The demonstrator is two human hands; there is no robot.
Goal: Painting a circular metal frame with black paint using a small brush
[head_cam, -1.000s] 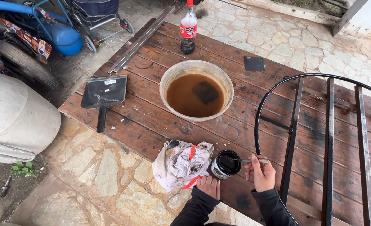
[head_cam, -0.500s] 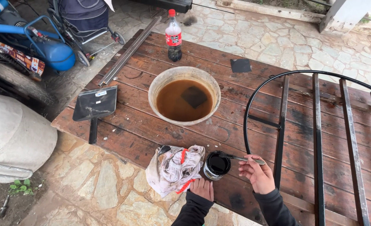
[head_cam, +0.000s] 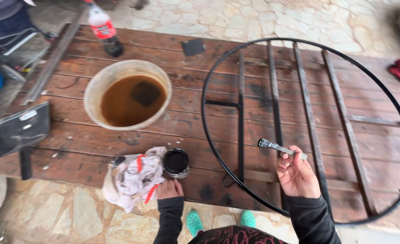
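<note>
While beside the paint can [head_cam: 176, 162], right hand [head_cam: 297, 174] gripping brush [head_cam: 279, 147].

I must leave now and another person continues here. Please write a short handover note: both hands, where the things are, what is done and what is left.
Left hand: rests on the wooden table's near edge, beside the small round tin of black paint, between it and the crumpled white rag with red marks; it holds nothing.
Right hand: has a grip on a small silver-handled brush, raised over the round black metal grate.
The grate lies flat on the table; the beige bucket of brown liquid stands to its left.
Done: the ring and some bars look black.
Left: several bars look bare and rusty.
</note>
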